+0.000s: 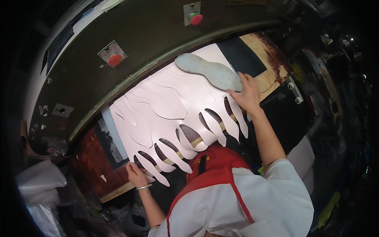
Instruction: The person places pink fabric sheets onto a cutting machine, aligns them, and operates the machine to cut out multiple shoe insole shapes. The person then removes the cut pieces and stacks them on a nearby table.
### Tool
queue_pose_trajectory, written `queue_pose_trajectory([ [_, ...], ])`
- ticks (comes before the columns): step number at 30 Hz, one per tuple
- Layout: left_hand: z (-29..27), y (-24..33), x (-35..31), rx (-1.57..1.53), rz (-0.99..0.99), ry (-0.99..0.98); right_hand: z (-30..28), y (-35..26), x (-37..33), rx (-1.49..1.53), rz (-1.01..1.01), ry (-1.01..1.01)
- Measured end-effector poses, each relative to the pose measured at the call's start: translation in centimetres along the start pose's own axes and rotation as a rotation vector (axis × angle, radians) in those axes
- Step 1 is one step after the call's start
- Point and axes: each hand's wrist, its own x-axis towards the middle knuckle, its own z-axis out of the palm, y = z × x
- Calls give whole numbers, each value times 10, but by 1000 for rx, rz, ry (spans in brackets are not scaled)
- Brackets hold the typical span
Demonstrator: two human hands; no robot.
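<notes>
A sole-shaped cutting die (pixel 208 71), pale grey-blue with small dots on top, lies on the upper part of a pale pink sheet (pixel 173 67). My right hand (pixel 248 94) grips the die by its right end, with thumb and fingers around the edge. Cut sole outlines show in the sheet, and along its near edge hang strips between sole-shaped openings. At the sheet's near left corner, my left hand (pixel 136 175) is closed on the edge; its fingertips are partly hidden. A bracelet circles the left wrist.
Behind the sheet stands a dark green press beam (pixel 154 35) with a red button (pixel 115 59) and a red-and-green button (pixel 195 18). A black pad (pixel 242 57) lies on the worn board (pixel 276 59) to the right. Clear plastic bags (pixel 41 181) sit at the left.
</notes>
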Motion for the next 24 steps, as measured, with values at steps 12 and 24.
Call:
queue_pose_trajectory([
  [12, 66, -72, -9, 131, 167, 306, 25, 11, 51, 598, 45, -449],
  [24, 78, -126, -8, -100, 285, 299, 2, 135, 43, -100, 309, 45],
])
